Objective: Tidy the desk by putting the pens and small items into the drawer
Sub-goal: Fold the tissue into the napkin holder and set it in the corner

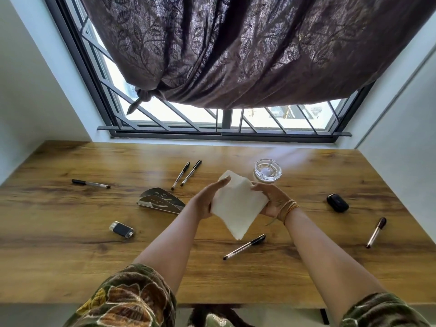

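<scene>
Wooden tabletop (70,256) below window, items scattered, none stowed yet by the look of it; drawer not in view.

Far left: clear pen with black cap (90,184). Next: two metal wedge-shaped pieces (160,202), stacked; small black-and-silver lighter-like item (121,229) nearer the front edge. Behind centre: pair of clear black-capped pens (186,173), side by side.

Centre: left hand (207,199) and right hand (270,199) raised above tabletop, each grip curled round an edge of a folded white tissue paper (238,204).

Below tissue: fifth clear pen (244,247). Behind right hand: round glass ashtray (267,171). Right: black oval case (337,202); dark-capped pen (376,232).

Judgement: task at early stage; all six pens and small items left.
</scene>
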